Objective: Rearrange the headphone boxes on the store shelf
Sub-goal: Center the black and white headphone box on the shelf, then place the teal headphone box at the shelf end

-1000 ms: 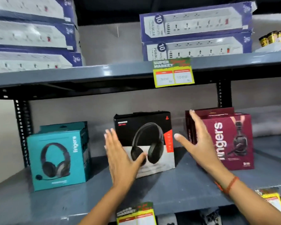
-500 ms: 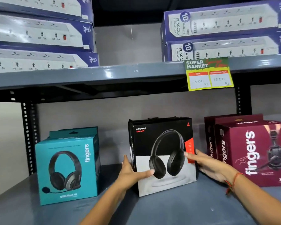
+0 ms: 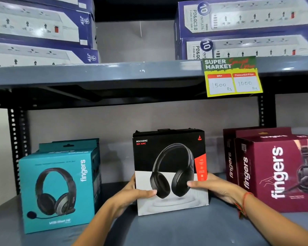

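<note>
Between the teal box on the left and the maroon boxes on the right, the black-and-white headphone box stands upright on the grey shelf, its printed face turned toward the viewer. Head view: the left hand is closed on the box's left edge, thumb lying across the front panel and fingers hidden behind; the right hand clamps the right edge in the same way, a red thread at its wrist. One second ago both hands were open and spread in the air in front of the box, not touching it; half a second ago they had reached its lower sides; now they grip it fully. The box appears squarer to the front than before, though the camera has also moved closer, so this is uncertain. Judged from this, the grasp is complete and the box is ready to be shifted or straightened. Above, a price tag hangs from the upper shelf edge beneath stacked power-strip boxes.
</note>
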Available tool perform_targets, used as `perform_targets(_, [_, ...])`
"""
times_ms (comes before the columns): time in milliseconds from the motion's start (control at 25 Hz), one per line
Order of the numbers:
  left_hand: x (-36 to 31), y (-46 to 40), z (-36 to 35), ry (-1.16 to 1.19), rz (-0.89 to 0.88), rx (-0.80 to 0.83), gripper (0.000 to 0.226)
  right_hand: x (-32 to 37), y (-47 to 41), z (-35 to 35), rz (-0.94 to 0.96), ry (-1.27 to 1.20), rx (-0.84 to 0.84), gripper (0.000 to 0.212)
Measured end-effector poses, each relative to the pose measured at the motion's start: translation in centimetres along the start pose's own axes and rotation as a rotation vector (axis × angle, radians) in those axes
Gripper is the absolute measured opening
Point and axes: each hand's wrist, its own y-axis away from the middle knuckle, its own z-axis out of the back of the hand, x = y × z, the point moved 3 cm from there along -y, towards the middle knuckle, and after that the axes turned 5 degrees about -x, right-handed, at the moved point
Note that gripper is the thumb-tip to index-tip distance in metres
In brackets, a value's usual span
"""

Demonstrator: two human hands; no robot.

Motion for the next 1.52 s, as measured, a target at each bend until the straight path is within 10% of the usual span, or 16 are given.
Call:
perform_targets(720, [0.0, 2.7, -0.2, -0.053, -0.054, -0.008, 0.091, 0.9, 4.4, -1.6, 0.015, 0.112, -0.035, 0.101])
perform_targets(880, [-1.3, 5.2, -0.9, -0.103, -0.178, -0.281, 0.109, 1.8, 5.7, -2.3, 0.158, 0.134, -0.448, 0.134])
perform_targets(1040, [-3.8, 10.1, 1.2, -0.432, -0.661, -0.701, 0.097, 6.1, 9.5, -6.2, 0.618, 0.309, -0.849, 0.122])
perform_targets(1200, [-4.7, 13.4, 7.4, -0.739, -0.883, -0.999, 0.097, 10.8, 10.5, -16.0, 1.081, 0.521, -0.605, 0.098])
perform_targets(1360, [-2.5, 14.3, 17.4, -0.665, -0.577, -1.094, 0.142, 12.5, 4.5, -25.8, 0.715, 0.487, -0.227, 0.101])
perform_targets(1520, [1.5, 13.0, 23.8, -0.343, -0.189, -0.756, 0.171, 10.4, -1.9, -28.5, 0.246, 0.336, -0.013, 0.105])
